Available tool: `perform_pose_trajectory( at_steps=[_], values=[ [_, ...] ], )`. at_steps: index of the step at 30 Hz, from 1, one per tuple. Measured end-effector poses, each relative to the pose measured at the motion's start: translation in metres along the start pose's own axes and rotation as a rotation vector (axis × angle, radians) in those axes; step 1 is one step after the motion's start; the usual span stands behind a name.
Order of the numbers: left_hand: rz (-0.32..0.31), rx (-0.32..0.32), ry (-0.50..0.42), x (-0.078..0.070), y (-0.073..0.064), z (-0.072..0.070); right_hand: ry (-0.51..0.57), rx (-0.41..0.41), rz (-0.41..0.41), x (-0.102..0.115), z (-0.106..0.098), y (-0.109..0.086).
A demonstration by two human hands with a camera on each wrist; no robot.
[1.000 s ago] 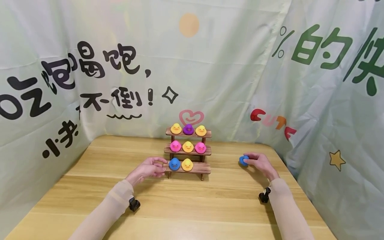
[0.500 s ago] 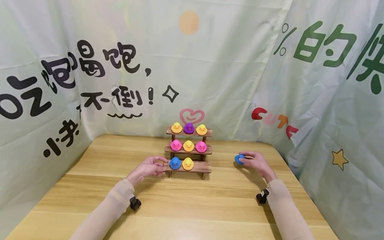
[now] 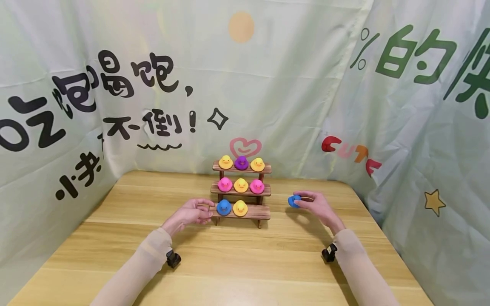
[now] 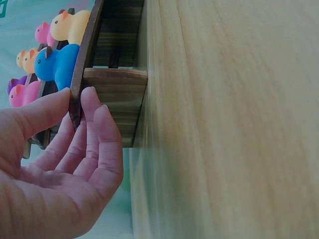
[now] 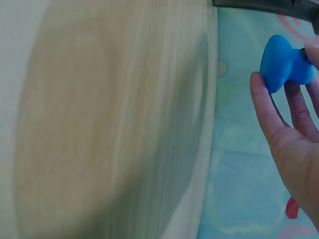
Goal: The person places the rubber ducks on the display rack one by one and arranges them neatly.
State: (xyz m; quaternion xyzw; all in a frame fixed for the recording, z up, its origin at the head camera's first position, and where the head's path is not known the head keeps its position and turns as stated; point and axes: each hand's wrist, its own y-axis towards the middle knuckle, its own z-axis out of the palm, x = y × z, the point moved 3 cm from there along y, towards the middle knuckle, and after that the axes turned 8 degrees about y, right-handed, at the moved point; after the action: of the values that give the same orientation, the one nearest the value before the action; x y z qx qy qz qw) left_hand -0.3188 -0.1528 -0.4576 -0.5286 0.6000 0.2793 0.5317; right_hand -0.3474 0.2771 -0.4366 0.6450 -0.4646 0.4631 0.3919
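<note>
A three-step wooden display stand (image 3: 258, 211) bears rubber ducks. On its lowest step are a blue duck (image 3: 223, 207) at the left and a yellow duck (image 3: 240, 208) beside it, with bare wood to their right. My left hand (image 3: 193, 212) pinches the left end of that step, thumb on top and fingers beneath, as the left wrist view shows. Right of the stand, my right hand (image 3: 315, 206) holds another blue rubber duck (image 5: 281, 62) between thumb and fingertips, raised above the table.
The middle step holds a pink duck (image 3: 225, 184), a yellow one and another pink one. Two yellow ducks flank a purple duck (image 3: 241, 163) on top. A printed cloth (image 3: 291, 106) hangs behind and beside the wooden table (image 3: 245, 263).
My right hand has moved left with the blue duck, closer to the stand. The left hand keeps its grip on the step, and the stand's ducks stay in place.
</note>
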Motion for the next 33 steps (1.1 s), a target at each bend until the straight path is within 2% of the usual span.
perform_pose_trajectory(
  at_steps=[8,18,33],
  values=[
    [0.003,0.000,0.000,0.002,0.002,-0.001,0.038,0.044,-0.021,0.003,0.014,0.000],
    [-0.005,-0.002,0.006,0.001,0.002,0.000,0.050,0.002,-0.079,0.008,0.026,-0.001],
    [-0.006,-0.001,0.017,0.000,0.001,0.000,0.055,0.085,-0.084,0.017,0.064,-0.006]
  ],
)
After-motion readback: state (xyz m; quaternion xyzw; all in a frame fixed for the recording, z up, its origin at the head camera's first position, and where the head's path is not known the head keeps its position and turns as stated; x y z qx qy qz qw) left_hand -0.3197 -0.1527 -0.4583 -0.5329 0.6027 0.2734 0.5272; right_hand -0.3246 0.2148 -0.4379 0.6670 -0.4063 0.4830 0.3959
